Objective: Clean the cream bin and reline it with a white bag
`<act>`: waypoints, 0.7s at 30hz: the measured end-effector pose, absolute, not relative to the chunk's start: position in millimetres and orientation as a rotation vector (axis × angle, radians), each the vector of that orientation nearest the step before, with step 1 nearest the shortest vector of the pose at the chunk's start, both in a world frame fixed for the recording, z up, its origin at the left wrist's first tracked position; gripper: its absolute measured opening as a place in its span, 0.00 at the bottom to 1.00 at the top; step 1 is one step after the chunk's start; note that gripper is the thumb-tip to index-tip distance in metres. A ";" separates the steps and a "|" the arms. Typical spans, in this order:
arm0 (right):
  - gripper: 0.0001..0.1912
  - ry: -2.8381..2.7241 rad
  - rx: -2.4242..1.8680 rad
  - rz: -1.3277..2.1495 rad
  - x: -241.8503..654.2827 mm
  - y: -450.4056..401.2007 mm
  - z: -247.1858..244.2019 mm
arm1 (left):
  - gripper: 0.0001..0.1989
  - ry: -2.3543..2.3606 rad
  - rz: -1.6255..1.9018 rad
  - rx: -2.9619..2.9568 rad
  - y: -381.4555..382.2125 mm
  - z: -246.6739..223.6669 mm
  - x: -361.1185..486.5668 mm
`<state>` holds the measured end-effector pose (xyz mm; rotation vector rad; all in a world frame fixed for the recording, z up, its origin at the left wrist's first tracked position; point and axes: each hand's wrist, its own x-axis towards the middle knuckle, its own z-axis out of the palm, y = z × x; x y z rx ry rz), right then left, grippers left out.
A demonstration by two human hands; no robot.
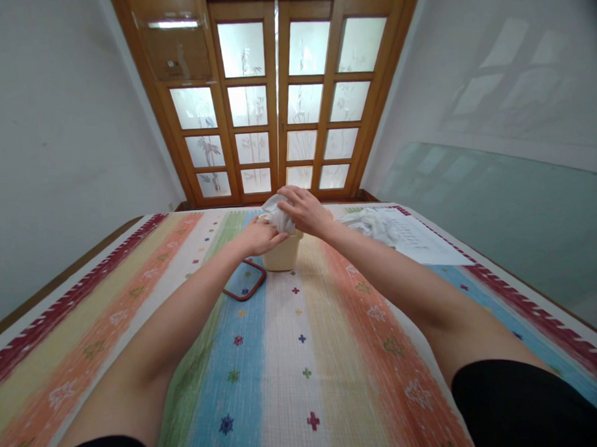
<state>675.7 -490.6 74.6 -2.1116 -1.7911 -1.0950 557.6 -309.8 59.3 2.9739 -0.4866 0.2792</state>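
A small cream-coloured tub (pixel 281 256) stands upright on the table, with a crumpled translucent white plastic bag (pixel 278 214) at its mouth. My right hand (pixel 305 210) curls its fingers over the top of the bag and grips it. Lower down, at the tub's left rim, my left hand (pixel 262 237) pinches the bag's side, its thumb lying across the front and its other fingers partly hidden. Whether anything is inside the bag or tub cannot be seen. Just left of the tub lies a clear rounded-square lid with a red-brown rim (pixel 262 277), flat on the cloth.
A striped tablecloth (pixel 283 358) covers the table. Crumpled plastic bags (pixel 371 225) lie to the right of my hands, beside and partly over a printed sheet of paper (pixel 429 243). Beyond the far edge are wooden doors (pixel 275 104); a glass panel (pixel 503 219) leans along the right wall.
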 end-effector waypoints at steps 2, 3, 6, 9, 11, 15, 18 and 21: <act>0.17 -1.862 -2.156 -0.990 674.3 -492.0 71.3 | 0.30 -0.493 0.309 2.995 -306.2 62.5 558.3; 0.19 -1.864 -2.174 -0.952 673.8 -493.5 70.4 | 0.30 -0.475 0.314 2.999 -304.4 65.4 558.0; 0.29 -1.705 -2.175 -0.929 671.9 -498.2 70.8 | 0.28 -0.317 0.380 2.957 -301.1 75.7 555.1; 0.38 -1.437 -2.081 -0.910 668.5 -497.8 73.9 | 0.28 -0.148 0.511 2.858 -304.2 81.0 553.2; 0.41 -1.293 -2.005 -0.850 666.3 -494.0 76.2 | 0.28 -0.093 0.574 2.848 -309.2 80.0 553.9; 0.42 -1.096 -1.938 -0.735 669.4 -487.5 78.3 | 0.15 -0.002 0.694 2.926 -316.9 72.8 558.3; 0.39 -0.912 -1.868 -0.646 680.6 -488.0 76.8 | 0.07 0.026 0.725 2.975 -313.2 67.3 561.7; 0.27 -0.756 -1.749 -0.271 689.8 -489.7 74.0 | 0.07 0.019 0.747 3.006 -304.3 63.7 566.4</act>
